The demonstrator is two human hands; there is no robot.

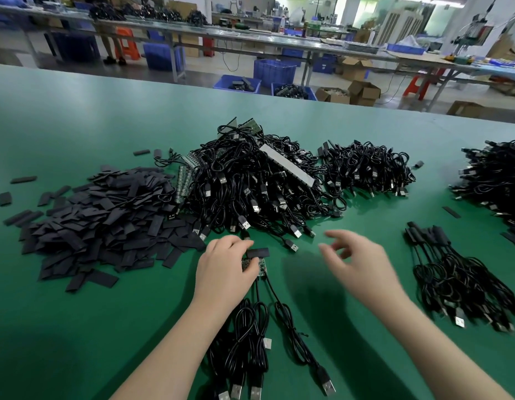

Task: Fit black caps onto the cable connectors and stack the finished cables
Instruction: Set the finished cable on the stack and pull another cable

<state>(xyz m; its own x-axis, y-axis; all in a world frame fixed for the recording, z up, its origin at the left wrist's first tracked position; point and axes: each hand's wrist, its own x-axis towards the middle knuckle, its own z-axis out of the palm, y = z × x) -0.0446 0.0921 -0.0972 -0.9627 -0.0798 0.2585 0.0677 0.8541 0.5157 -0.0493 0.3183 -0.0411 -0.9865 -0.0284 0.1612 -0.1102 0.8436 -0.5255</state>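
Observation:
My left hand [226, 265] pinches a flat black cap [257, 252] and also holds small green connector boards [257, 268], whose black cables [250, 342] trail toward me and end in USB plugs. My right hand [355, 259] hovers empty to the right, fingers loosely spread, a little blurred. A heap of loose black caps [103, 217] lies at the left. A big pile of uncapped cables [256, 186] sits behind my hands. A row of capped cables [452, 272] lies stacked at the right.
The green table [77, 116] carries two more cable piles, one at the middle right [368, 171] and one at the far right [492, 180]. Stray caps lie scattered at the left. Beyond the table's far edge are blue crates, cardboard boxes and other workbenches.

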